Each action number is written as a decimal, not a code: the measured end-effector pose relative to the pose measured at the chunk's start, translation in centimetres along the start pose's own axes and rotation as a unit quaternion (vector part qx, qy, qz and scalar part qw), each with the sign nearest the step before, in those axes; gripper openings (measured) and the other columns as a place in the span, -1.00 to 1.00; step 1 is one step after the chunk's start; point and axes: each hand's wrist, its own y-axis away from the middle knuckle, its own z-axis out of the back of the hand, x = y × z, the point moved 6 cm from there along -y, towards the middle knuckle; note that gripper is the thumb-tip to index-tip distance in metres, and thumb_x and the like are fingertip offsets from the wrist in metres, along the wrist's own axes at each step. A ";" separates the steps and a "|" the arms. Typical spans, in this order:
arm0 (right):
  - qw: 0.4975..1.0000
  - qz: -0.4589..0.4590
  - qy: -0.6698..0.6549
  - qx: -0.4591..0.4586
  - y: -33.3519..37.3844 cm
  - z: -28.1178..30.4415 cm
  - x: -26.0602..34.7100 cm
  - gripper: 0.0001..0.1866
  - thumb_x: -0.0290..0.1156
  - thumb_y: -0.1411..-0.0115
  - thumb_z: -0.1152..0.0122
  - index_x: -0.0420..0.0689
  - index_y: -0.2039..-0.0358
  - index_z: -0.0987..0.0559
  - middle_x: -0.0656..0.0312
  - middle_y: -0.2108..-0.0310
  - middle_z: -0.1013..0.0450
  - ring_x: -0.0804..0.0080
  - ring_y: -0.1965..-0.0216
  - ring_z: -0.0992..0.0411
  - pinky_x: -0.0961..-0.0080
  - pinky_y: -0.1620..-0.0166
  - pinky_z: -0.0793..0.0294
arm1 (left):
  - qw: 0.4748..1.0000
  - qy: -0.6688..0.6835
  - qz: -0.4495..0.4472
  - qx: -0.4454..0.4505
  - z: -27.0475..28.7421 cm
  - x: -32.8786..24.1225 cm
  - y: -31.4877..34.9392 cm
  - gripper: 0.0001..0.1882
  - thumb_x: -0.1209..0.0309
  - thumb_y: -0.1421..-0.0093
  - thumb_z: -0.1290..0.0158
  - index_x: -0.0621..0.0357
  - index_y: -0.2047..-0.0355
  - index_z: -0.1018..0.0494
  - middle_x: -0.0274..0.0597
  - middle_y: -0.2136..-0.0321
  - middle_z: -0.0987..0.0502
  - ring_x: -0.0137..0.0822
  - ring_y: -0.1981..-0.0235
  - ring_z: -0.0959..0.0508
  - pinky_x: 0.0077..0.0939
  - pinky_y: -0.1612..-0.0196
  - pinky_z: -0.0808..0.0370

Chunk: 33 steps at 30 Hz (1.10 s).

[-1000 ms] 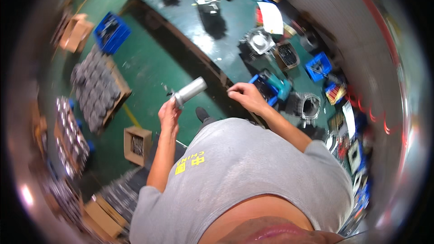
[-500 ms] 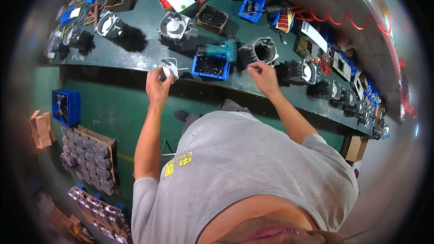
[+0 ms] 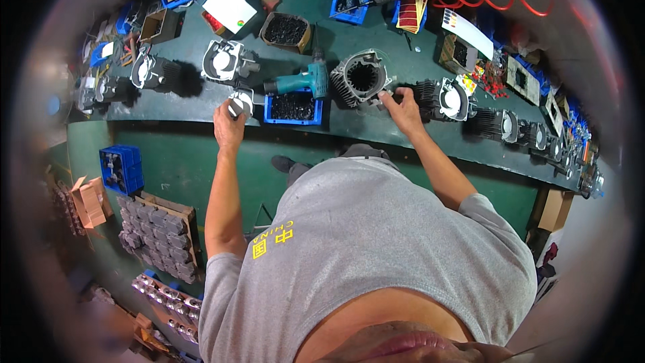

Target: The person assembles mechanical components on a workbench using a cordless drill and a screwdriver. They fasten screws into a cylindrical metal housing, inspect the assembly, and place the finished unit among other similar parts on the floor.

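Two hands at the bench (image 3: 178,104) edge: left hand (image 3: 229,128) with a silver part (image 3: 240,103), right hand (image 3: 406,114) at a finned housing (image 3: 347,83).
Housing, upper centre of the frame, points its round mouth up to the camera, its long axis near vertical; grey metal, ribbed outside, dark toothed bore. Silver part, left of centre, is smooth and shiny; its axis is unclear. Left fingers wrap it; right fingers are bent at the housing's rim, grip I cannot tell.
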 end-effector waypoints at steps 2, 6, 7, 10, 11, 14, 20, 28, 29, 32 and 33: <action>0.996 -0.038 -0.005 0.082 -1.3 -1.7 -1.6 -0.15 0.25 -0.14 -0.31 -0.35 -0.04 -0.47 0.03 0.21 -0.54 0.38 0.15 -0.45 0.40 0.03 -0.45 | 1.000 0.007 -0.003 0.001 -0.2 0.2 -0.1 -0.38 0.39 -0.06 -0.30 0.20 -0.15 -0.42 0.11 0.04 -0.51 0.14 -0.06 -0.48 -0.07 -0.13 -0.44; 0.992 -0.038 -0.003 0.117 -3.1 -2.9 -2.6 -0.04 0.42 -0.15 -0.13 -0.38 -0.06 -0.54 -0.13 0.06 -0.56 0.13 0.01 -0.51 0.26 -0.07 -0.46 | 0.997 0.005 -0.039 -0.064 1.2 -0.9 1.0 -0.39 0.43 -0.06 -0.29 0.23 -0.15 -0.42 0.12 0.00 -0.52 0.13 -0.07 -0.49 -0.10 -0.14 -0.44; 0.991 -0.031 0.018 0.132 -2.8 -1.9 -1.0 -0.02 0.44 -0.13 -0.11 -0.39 -0.04 -0.56 -0.17 0.06 -0.56 0.06 -0.01 -0.52 0.23 -0.09 -0.44 | 0.994 0.024 -0.053 -0.091 1.6 -1.3 1.4 -0.40 0.45 -0.07 -0.29 0.25 -0.15 -0.43 0.13 0.00 -0.52 0.12 -0.06 -0.50 -0.12 -0.14 -0.45; 0.978 -0.003 0.078 0.192 -3.5 -1.6 0.1 -0.05 0.42 -0.17 -0.06 -0.39 0.01 -0.60 -0.09 0.16 -0.59 0.11 0.08 -0.54 0.23 -0.03 -0.46 | 0.988 0.094 -0.067 -0.099 1.7 -3.1 2.9 -0.48 0.51 -0.08 -0.26 0.29 -0.09 -0.47 0.12 0.02 -0.55 0.06 -0.02 -0.54 -0.18 -0.12 -0.46; 0.980 0.001 0.075 0.184 -3.8 -1.7 -0.5 -0.06 0.42 -0.17 -0.06 -0.38 0.04 -0.61 -0.07 0.19 -0.59 0.12 0.10 -0.54 0.24 -0.02 -0.46 | 0.986 0.120 -0.066 -0.093 1.3 -4.0 3.4 -0.51 0.53 -0.09 -0.25 0.30 -0.07 -0.48 0.12 0.04 -0.56 0.03 -0.01 -0.55 -0.20 -0.12 -0.47; 0.985 0.018 0.059 0.162 -4.2 -2.2 -0.7 -0.12 0.40 -0.18 -0.06 -0.36 0.14 -0.65 -0.02 0.30 -0.60 0.16 0.19 -0.54 0.25 0.04 -0.47 | 0.980 0.179 -0.080 -0.035 -0.6 -8.0 4.8 -0.62 0.56 -0.14 -0.25 0.31 0.01 -0.54 0.02 0.13 -0.61 -0.12 0.09 -0.61 -0.29 -0.05 -0.51; 0.990 0.049 -0.024 0.131 -6.0 -2.1 1.6 -0.27 0.26 -0.25 -0.06 -0.33 0.39 -0.63 0.05 0.52 -0.52 0.28 0.41 -0.45 0.29 0.23 -0.40 | 0.961 0.225 -0.089 0.133 -5.4 -13.9 5.3 -0.64 0.52 -0.20 -0.24 0.27 -0.02 -0.55 -0.07 0.18 -0.65 -0.32 0.21 -0.63 -0.43 0.05 -0.59; 0.994 -0.053 -0.051 0.076 -6.4 1.1 0.2 -0.01 0.35 -0.16 -0.08 -0.56 0.00 -0.49 -0.29 -0.01 -0.47 -0.02 -0.10 -0.43 0.23 -0.21 -0.31 | 0.902 0.366 -0.010 0.229 -7.1 -17.1 4.6 -0.54 0.40 -0.24 -0.25 0.28 -0.13 -0.48 0.04 0.04 -0.62 -0.28 0.06 -0.61 -0.42 -0.03 -0.53; 0.986 -0.066 -0.120 0.099 -6.4 0.8 -0.7 -0.04 0.33 -0.18 -0.07 -0.53 -0.02 -0.49 -0.24 0.00 -0.48 0.02 -0.10 -0.42 0.26 -0.21 -0.30 | 0.886 0.397 0.018 0.240 -7.4 -17.0 4.4 -0.51 0.37 -0.25 -0.25 0.27 -0.15 -0.46 0.04 0.01 -0.60 -0.28 0.03 -0.59 -0.43 -0.05 -0.52; 0.939 -0.058 -0.287 0.181 -3.6 1.3 1.4 -0.27 0.26 -0.29 0.01 -0.21 -0.04 -0.55 0.15 0.12 -0.55 0.35 0.08 -0.48 0.45 0.02 -0.43 | 0.836 0.453 0.099 0.293 -8.2 -17.3 4.1 -0.36 0.17 -0.31 -0.22 0.19 -0.30 -0.34 -0.02 -0.14 -0.51 -0.28 -0.10 -0.50 -0.39 -0.18 -0.42; 0.922 -0.083 -0.311 0.214 -3.6 1.0 0.5 -0.33 0.26 -0.31 0.05 -0.12 0.00 -0.56 0.23 0.18 -0.55 0.41 0.16 -0.48 0.48 0.14 -0.41 | 0.817 0.479 0.114 0.301 -8.5 -17.7 4.0 -0.34 0.12 -0.32 -0.19 0.17 -0.32 -0.31 -0.06 -0.17 -0.48 -0.28 -0.13 -0.47 -0.37 -0.20 -0.40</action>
